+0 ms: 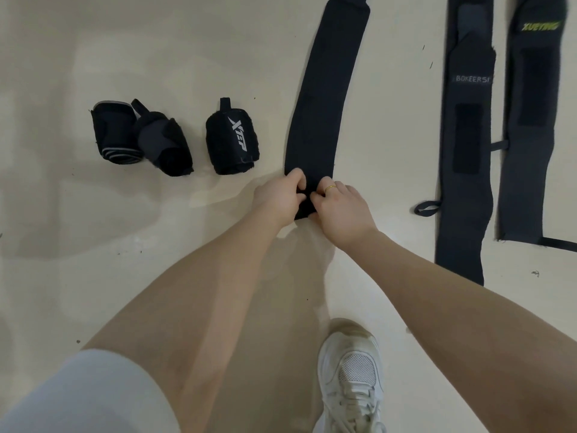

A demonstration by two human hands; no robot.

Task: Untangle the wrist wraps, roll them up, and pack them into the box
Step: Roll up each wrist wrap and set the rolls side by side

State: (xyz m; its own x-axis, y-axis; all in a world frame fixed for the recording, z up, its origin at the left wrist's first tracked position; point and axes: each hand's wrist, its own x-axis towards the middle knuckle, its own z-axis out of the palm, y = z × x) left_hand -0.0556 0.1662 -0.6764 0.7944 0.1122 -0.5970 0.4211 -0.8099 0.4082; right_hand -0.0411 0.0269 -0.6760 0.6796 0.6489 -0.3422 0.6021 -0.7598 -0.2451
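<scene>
A long black wrist wrap [324, 89] lies flat on the pale floor, stretching away from me. My left hand [278, 195] and my right hand [340, 207] both pinch its near end, which is folded into a small roll between my fingers. Three rolled wraps lie to the left: one with grey stripes [114, 132], one plain black [165, 145], and one marked XTEP [232, 139]. Two more wraps lie flat on the right, one labelled BOKEERSI [465, 151] and one labelled XUEYING [530, 135]. No box is in view.
My white sneaker [352, 379] stands on the floor just below my hands. A thumb loop [426, 209] sticks out from the BOKEERSI wrap's left side. Pale bare floor [125, 245] spreads at the left.
</scene>
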